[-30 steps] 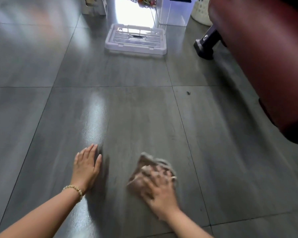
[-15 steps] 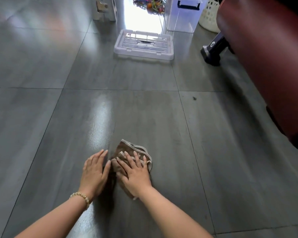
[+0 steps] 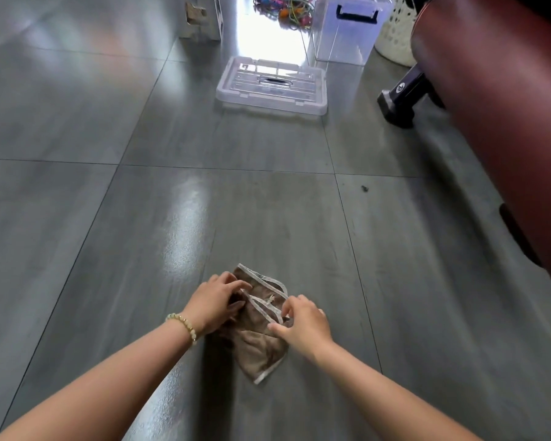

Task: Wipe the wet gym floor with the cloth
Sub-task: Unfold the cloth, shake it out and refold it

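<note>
A brown cloth (image 3: 259, 342) with a pale trim lies crumpled on the grey tiled gym floor (image 3: 109, 249), low in the middle of the view. My left hand (image 3: 215, 302), with a bead bracelet on the wrist, has curled fingers on the cloth's left edge. My right hand (image 3: 304, 321) pinches the pale trim on the cloth's right side. A damp, shiny streak (image 3: 185, 230) runs up the tile just ahead of the hands.
A clear plastic lid (image 3: 272, 85) lies flat on the floor ahead. Behind it stand a clear storage box (image 3: 347, 30), a white basket (image 3: 395, 33) and coloured cords (image 3: 283, 9). A dark red padded bench (image 3: 503, 122) with a black foot (image 3: 401, 100) fills the right side.
My right hand slid the cloth left toward my left hand, then both hands lifted from flat pressing and took hold of the cloth's edges. The camera tipped forward a little.
</note>
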